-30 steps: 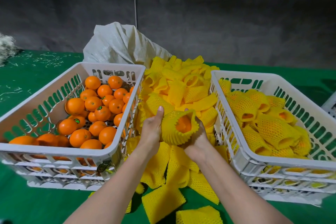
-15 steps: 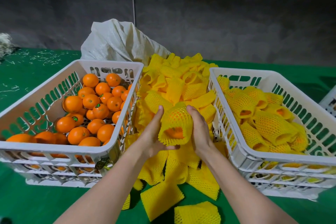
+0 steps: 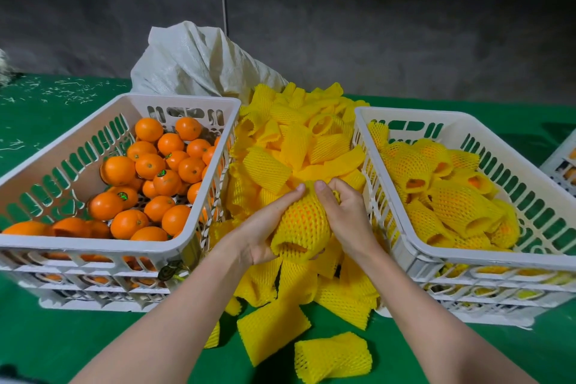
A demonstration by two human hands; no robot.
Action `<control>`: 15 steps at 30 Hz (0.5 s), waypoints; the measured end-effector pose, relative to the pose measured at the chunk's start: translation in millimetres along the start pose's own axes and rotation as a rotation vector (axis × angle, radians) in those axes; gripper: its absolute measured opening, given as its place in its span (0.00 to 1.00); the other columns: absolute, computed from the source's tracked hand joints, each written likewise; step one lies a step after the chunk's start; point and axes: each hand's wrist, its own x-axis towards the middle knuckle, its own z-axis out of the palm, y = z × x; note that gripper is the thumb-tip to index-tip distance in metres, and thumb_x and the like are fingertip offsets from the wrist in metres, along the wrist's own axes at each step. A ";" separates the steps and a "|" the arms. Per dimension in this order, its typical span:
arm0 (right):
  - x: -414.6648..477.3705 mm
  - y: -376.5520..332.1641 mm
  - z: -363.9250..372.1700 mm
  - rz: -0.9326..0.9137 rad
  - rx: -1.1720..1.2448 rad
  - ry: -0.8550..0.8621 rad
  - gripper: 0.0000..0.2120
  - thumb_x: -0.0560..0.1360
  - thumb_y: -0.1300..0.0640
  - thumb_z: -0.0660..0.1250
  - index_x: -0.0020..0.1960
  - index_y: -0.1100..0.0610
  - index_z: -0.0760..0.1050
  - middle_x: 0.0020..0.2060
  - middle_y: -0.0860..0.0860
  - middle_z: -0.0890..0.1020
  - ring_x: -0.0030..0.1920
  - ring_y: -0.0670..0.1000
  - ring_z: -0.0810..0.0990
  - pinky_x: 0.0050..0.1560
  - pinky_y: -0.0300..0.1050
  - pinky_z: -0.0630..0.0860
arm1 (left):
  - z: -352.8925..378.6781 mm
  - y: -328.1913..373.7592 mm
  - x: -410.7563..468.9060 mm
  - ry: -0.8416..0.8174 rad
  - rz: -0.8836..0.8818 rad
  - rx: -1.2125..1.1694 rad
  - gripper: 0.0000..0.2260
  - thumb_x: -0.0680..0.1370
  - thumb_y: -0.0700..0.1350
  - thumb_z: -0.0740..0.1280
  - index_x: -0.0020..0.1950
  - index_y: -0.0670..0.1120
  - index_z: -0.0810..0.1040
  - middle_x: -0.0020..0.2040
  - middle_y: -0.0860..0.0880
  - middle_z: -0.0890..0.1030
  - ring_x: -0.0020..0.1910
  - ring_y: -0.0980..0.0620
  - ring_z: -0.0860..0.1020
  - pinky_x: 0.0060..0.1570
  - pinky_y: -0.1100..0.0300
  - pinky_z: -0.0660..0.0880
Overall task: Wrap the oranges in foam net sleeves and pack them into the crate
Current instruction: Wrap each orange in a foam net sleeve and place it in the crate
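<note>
Head view: left hand [image 3: 261,227] and right hand [image 3: 346,215] both grip one sleeved orange [image 3: 304,221] over the middle of the green worktop [image 3: 62,337], above the pile of foam net sleeves [image 3: 299,146]. Left fingers wrap its left side with the thumb underneath. Right fingers are curled, pinching the sleeve's far end. Orange skin shows through the mesh, and the near end of the sleeve is open.

The left crate [image 3: 93,246], toward the worktop's left edge, holds bare oranges [image 3: 149,165]. The right crate [image 3: 405,227], toward the right edge, holds wrapped oranges [image 3: 452,196]. The sleeve pile fills the gap between the crates. A loose sleeve [image 3: 333,355] lies near the front edge. A woven sack [image 3: 193,62] sits behind the pile, toward the back edge.
</note>
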 end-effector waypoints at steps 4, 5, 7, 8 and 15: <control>-10.3 9.8 0.6 0.084 0.037 -0.027 0.19 0.73 0.42 0.56 0.61 0.48 0.64 0.54 0.39 0.71 0.51 0.29 0.70 0.49 0.28 0.69 | 3.1 0.1 4.0 0.090 0.121 0.003 0.24 0.68 0.59 0.67 0.58 0.47 0.78 0.50 0.46 0.85 0.47 0.48 0.84 0.43 0.54 0.81; -14.8 12.0 1.1 0.099 0.044 -0.046 0.21 0.74 0.41 0.55 0.65 0.44 0.61 0.59 0.34 0.67 0.56 0.25 0.66 0.51 0.24 0.67 | 5.2 -0.3 4.1 0.118 0.148 0.015 0.25 0.68 0.60 0.66 0.59 0.47 0.78 0.52 0.46 0.84 0.49 0.49 0.83 0.43 0.55 0.81; -24.7 12.5 6.5 0.123 0.058 -0.113 0.26 0.75 0.41 0.53 0.71 0.40 0.53 0.66 0.30 0.61 0.62 0.23 0.60 0.57 0.22 0.64 | 6.9 -2.4 5.7 0.160 0.195 0.046 0.27 0.69 0.62 0.62 0.62 0.47 0.76 0.55 0.47 0.83 0.52 0.49 0.82 0.48 0.53 0.80; -29.3 11.6 10.3 0.136 0.074 -0.141 0.29 0.75 0.41 0.54 0.73 0.40 0.49 0.70 0.33 0.58 0.66 0.27 0.58 0.63 0.27 0.63 | 7.5 -3.3 6.7 0.179 0.213 0.053 0.26 0.71 0.63 0.60 0.62 0.48 0.76 0.55 0.47 0.83 0.52 0.50 0.82 0.50 0.52 0.79; -32.7 -2.0 7.6 0.104 0.047 -0.057 0.47 0.71 0.59 0.72 0.74 0.40 0.41 0.70 0.36 0.60 0.69 0.37 0.62 0.66 0.36 0.66 | 17.3 3.6 20.7 0.314 0.267 -0.055 0.27 0.77 0.66 0.49 0.56 0.48 0.76 0.42 0.49 0.85 0.41 0.52 0.84 0.36 0.58 0.80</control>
